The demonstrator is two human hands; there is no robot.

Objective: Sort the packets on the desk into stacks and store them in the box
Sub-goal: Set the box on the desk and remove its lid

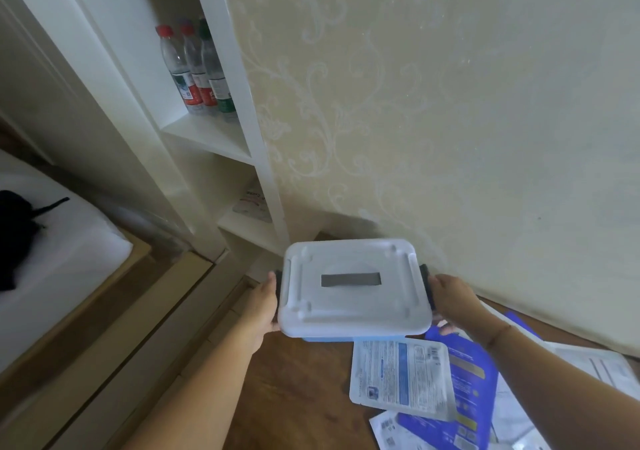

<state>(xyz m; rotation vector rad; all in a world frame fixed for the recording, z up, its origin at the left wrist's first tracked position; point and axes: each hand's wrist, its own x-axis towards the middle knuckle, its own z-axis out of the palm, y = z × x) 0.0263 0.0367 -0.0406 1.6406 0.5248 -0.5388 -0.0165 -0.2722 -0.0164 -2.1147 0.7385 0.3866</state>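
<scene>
Box [353,287] between hands, packets [401,377] front-right.

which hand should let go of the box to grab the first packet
Right, probably. The right hand grips the box on the side where the packets lie, just below it. The left hand holds the far side, away from them.

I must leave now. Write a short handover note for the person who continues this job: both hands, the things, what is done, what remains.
Left hand and right hand each grip one side of the white-lidded light-blue plastic box, lid closed, held over the brown wooden desk.
White and dark-blue flat packets lie loose and overlapping on the desk, lower right.
Done: no stacks visible.
Left: set box down, open it, sort packets, store them.
</scene>
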